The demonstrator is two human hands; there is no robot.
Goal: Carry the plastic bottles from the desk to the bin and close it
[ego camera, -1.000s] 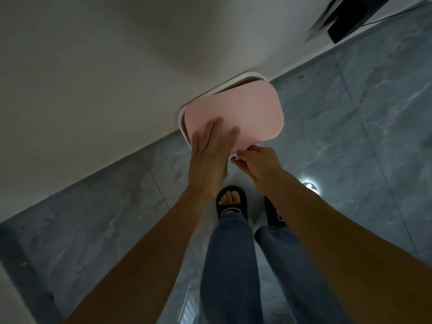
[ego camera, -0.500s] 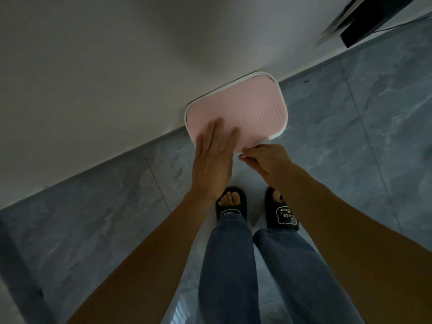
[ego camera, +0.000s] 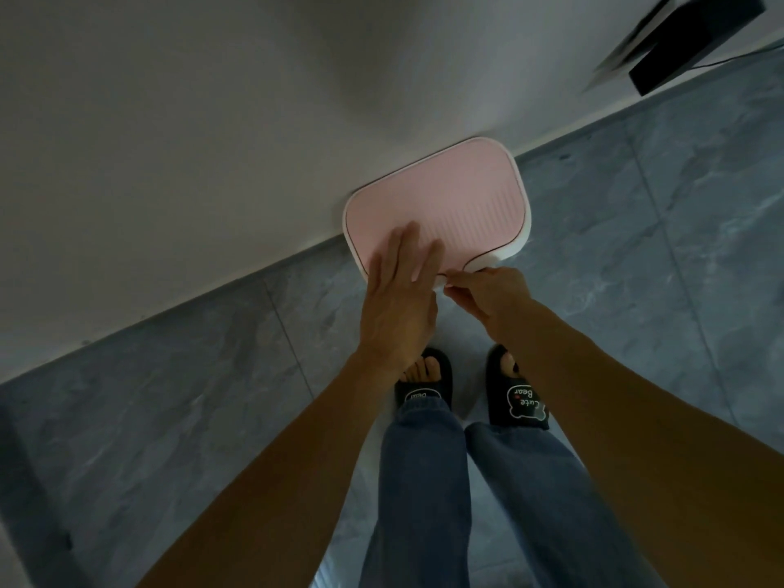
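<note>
against the wall point(ego camera: 169, 120), on the floor point(ego camera: 169, 418), stands the bin point(ego camera: 524, 231), seen from above. its pink lid point(ego camera: 445, 205) lies flat inside the white rim, with no gap showing. your left hand point(ego camera: 401, 299) rests palm down on the near edge of the lid, fingers point(ego camera: 392, 248) straight, close together and extended; it grips nothing. your right hand point(ego camera: 494, 297) is at the near rim, just beside the left hand, with thumb and fingertips pinched together on a small white tab at the rim's edge; the remaining fingers are curled under. no bottles are in view; whether they are inside the bin cannot be told. both forearms reach forward over your jeans point(ego camera: 424, 481) and black slippers point(ego camera: 519, 403). a dark, blurred object point(ego camera: 695, 40) sits at the upper right by the wall.
</note>
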